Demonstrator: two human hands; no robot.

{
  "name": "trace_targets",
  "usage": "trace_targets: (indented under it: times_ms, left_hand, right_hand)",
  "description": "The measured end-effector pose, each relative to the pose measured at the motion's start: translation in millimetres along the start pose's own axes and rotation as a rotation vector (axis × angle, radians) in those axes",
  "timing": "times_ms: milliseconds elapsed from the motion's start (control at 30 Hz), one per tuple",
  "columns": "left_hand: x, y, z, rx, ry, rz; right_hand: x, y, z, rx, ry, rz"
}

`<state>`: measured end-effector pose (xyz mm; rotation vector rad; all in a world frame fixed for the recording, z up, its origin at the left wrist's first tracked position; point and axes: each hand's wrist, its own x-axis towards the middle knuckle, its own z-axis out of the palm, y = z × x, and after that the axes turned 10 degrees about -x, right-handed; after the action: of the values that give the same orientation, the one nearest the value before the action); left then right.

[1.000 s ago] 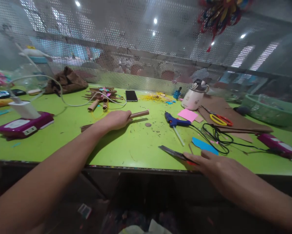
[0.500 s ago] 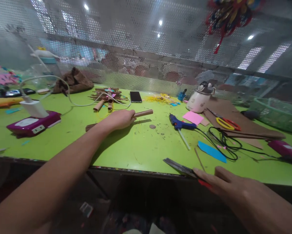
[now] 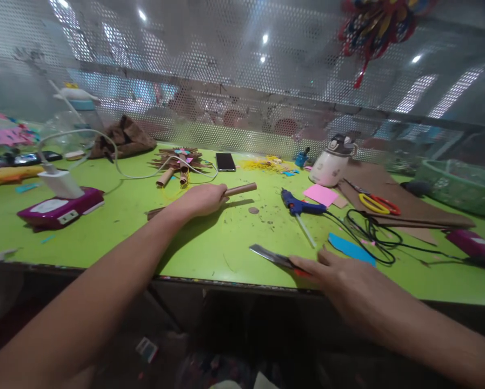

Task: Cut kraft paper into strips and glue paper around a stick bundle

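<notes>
My left hand (image 3: 207, 199) is closed around a rolled brown paper tube (image 3: 242, 189), held over the green table. One end of the tube sticks out to the right of my fingers. Another brown cardboard piece (image 3: 155, 213) shows partly behind my left forearm. Near the table's front edge, my right hand (image 3: 331, 273) grips a utility knife (image 3: 270, 256). Its flat blade points left, and a bit of red handle shows under my fingers. Beyond the right hand lie a blue glue gun (image 3: 301, 206) with a clear glue stick, and a piece of blue paper (image 3: 351, 249).
A phone (image 3: 225, 161) and a brown paper craft (image 3: 181, 159) with tubes lie at the back. A purple power strip (image 3: 61, 208) with a charger sits left. To the right are a white bottle (image 3: 331, 162), scissors (image 3: 374, 203), tangled black cable (image 3: 372, 237) and a green basket (image 3: 461, 186).
My right hand has moved left and slightly up with the knife, further over the table. My left hand keeps its hold on the tube, almost in the same place.
</notes>
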<state>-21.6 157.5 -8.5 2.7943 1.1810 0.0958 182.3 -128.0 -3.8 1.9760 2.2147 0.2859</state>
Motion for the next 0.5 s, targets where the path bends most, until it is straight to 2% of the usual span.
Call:
trace_targets:
  times_ms: [100,233,367,500]
  left_hand:
    - [-1.5,-0.1,-1.0,0.0,-0.006,-0.002]
    - [-2.2,-0.2,-1.1,-0.017,-0.012,-0.01]
    - [-2.6,1.7,-0.4,-0.029,-0.013,0.024]
    - [-2.3,-0.5,-1.8,-0.021,-0.024,-0.016]
  right_hand:
    - [7.6,-1.7,3.0,-0.036,-0.054,0.014]
    - [1.0,3.0,6.0,-0.065,-0.111,0.042]
    - [6.6,2.1,3.9,-0.042,-0.081,0.038]
    - [4.5,1.7,-1.6,0.007,-0.045,0.015]
